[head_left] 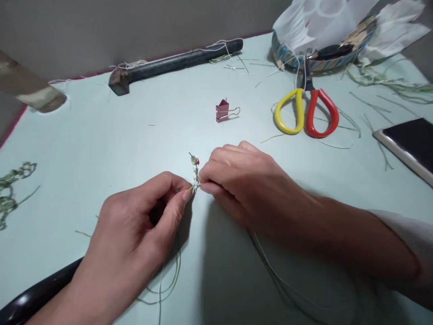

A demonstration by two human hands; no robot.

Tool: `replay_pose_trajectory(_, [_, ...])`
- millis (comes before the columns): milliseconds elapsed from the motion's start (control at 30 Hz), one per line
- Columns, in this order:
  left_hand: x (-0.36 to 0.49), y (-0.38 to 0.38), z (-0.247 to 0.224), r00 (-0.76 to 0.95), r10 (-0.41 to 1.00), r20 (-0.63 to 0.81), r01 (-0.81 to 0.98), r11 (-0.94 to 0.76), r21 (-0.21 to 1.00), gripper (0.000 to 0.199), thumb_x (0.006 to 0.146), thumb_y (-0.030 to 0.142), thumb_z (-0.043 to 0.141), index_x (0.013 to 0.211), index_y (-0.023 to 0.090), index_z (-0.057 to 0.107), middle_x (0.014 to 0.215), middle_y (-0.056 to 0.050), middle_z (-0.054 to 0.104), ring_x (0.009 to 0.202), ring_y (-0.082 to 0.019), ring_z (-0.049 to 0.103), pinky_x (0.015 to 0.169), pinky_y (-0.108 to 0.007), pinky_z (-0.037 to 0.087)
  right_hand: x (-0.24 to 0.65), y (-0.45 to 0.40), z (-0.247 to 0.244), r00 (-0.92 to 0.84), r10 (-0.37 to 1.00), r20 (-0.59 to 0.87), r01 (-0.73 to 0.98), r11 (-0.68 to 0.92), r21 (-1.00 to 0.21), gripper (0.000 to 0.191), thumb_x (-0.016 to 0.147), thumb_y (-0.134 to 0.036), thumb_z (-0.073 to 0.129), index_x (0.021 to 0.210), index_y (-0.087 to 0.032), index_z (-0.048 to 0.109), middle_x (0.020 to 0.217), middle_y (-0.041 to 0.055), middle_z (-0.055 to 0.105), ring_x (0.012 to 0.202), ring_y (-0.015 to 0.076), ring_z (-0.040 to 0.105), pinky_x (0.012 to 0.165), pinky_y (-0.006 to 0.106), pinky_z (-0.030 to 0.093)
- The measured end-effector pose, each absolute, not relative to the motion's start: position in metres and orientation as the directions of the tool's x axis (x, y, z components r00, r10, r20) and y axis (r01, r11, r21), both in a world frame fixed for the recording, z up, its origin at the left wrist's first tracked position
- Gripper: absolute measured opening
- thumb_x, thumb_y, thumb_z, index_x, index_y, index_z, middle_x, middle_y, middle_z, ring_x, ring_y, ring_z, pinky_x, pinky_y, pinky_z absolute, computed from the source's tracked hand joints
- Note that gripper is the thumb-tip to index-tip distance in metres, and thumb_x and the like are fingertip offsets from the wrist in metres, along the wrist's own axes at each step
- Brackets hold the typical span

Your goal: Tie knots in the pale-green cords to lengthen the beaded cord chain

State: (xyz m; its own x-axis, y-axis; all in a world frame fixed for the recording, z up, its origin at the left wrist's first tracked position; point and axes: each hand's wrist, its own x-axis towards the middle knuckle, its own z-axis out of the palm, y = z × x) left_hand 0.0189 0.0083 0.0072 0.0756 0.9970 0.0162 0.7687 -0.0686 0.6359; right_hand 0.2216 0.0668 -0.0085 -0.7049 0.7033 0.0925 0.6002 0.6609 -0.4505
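A short knotted cord (195, 172) in green and white stands up from the table between my hands, with a small red spot near its top. My left hand (145, 225) pinches green and white cord at its lower end between thumb and forefinger. From the other side my right hand (246, 185) is closed, thumb against forefinger, on a cord at the same knot. Loose green and white strands (177, 271) trail below my left hand. A pale strand (270, 266) runs down from under my right hand.
Beyond my hands lies a pink binder clip (222, 111). Scissors (306, 108) with yellow and red handles lean on a basket (324, 63). A hammer-like bar (179, 63) lies at the back, a phone (409, 144) at right, knotted green cords (11, 189) at left.
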Motion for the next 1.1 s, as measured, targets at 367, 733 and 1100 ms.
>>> replay_pose_trajectory(367, [0.011,0.005,0.004,0.128,0.992,0.021,0.733,-0.109,0.671,0.021,0.108,0.044,0.063,0.099,0.038,0.081,0.085,0.010,0.084,0.047,-0.012,0.056,0.042,-0.024,0.045,0.222,0.064,-0.006,-0.686,0.718,0.117,0.564,0.627,-0.537,0.023,0.099,-0.002,0.057,0.096,-0.023,0.068,0.094,-0.0012,0.070,0.088,0.0175,0.060,0.081,0.040,0.032])
replay_pose_trajectory(733, [0.008,0.005,0.004,0.139,0.990,-0.031,0.736,-0.083,0.671,0.022,0.108,0.037,0.062,0.104,0.039,0.084,0.059,0.009,0.067,0.046,-0.015,0.054,0.043,-0.026,0.046,0.217,0.068,0.000,-0.655,0.753,0.065,0.594,0.565,-0.572,0.039,0.085,0.005,0.059,0.073,-0.024,0.036,0.075,-0.0042,0.048,0.075,0.0166,0.040,0.078,0.039,0.028])
replay_pose_trajectory(1100, [0.024,0.020,0.011,-0.062,0.981,-0.186,0.656,0.181,0.732,0.041,0.085,0.061,0.066,0.089,0.025,0.087,0.075,-0.003,0.080,0.060,-0.019,0.057,0.054,-0.030,0.042,0.220,0.075,-0.022,-0.636,0.755,0.159,0.464,0.539,-0.704,0.016,0.103,-0.014,0.061,0.094,-0.019,0.075,0.093,0.0021,0.073,0.092,0.0183,0.062,0.094,0.039,0.034])
